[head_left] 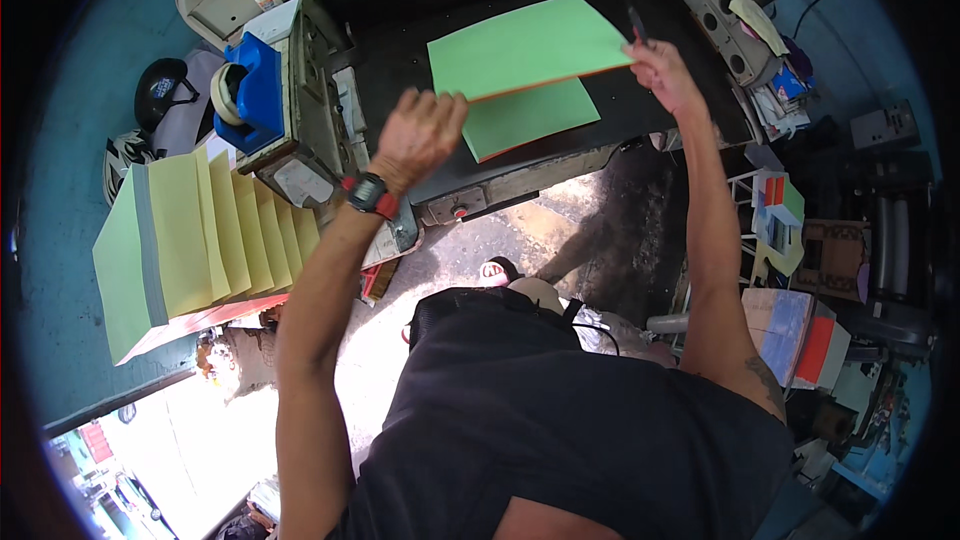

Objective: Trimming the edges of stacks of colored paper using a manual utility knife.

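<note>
Green sheet (530,48) above lower sheet (540,122), right hand (662,72) pinching, hold of left hand (420,132) unclear, tape dispenser (264,88) leftward

Lower left is totally blown out to white, and the floor (535,225) is hit by harsh bright patches cut by dark shadow. The green sheets (530,45) are lit pretty well, while the black desktop (390,35) is left dim. Edges are bent by the fisheye, corners swallowed in black.
</note>
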Motion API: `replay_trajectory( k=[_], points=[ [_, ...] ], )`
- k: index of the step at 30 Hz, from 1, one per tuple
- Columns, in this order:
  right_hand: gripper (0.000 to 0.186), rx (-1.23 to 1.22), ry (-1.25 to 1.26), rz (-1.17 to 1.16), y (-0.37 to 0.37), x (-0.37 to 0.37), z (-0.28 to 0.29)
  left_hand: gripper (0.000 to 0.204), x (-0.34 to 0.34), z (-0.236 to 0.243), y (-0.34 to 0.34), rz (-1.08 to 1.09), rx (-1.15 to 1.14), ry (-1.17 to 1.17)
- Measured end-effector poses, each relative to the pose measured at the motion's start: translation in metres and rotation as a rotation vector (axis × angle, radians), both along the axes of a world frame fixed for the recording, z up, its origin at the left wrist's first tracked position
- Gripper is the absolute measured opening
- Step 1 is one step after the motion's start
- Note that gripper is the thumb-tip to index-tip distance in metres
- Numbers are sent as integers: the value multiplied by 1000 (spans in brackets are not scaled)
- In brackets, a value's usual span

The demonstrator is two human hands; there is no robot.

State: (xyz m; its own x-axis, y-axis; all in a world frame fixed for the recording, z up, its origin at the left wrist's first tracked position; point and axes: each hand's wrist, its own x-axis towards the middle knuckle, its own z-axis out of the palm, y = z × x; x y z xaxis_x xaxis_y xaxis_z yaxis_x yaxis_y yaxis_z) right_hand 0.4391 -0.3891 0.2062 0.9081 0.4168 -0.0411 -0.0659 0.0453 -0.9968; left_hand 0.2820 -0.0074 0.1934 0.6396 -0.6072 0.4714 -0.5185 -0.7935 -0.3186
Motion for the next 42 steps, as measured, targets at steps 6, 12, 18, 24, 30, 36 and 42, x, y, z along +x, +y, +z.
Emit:
replay_trajectory(
  k=[6, 12, 18, 24, 30, 36, 42],
  points=[
    [43, -979, -315, -202, -21, 5, -182, 11, -62, -90, -25, 220, 79, 587],
    [57, -576, -26, -392, -43, 13, -269, 33, -144, 13, 4, 316, -90, 496],
    [31, -666, -457, -526, 29, -11, -187, 25, -178, 170, 102, 713, -170, -205],
    [14, -177, -528, -230, 211, -115, -51, 62, -180, 233, 223, 1216, -235, 141],
    [11, -99, -371, 196, 316, -200, 9, 68, -186, 224, 265, 1305, -349, 311],
    [13, 48, -328, 331, 348, -220, 21, 64, -199, 234, 278, 1253, -713, 361],
    [13, 98, -289, 366, 363, -225, 18, 63, -202, 232, 280, 1186, -805, 373]
  ],
)
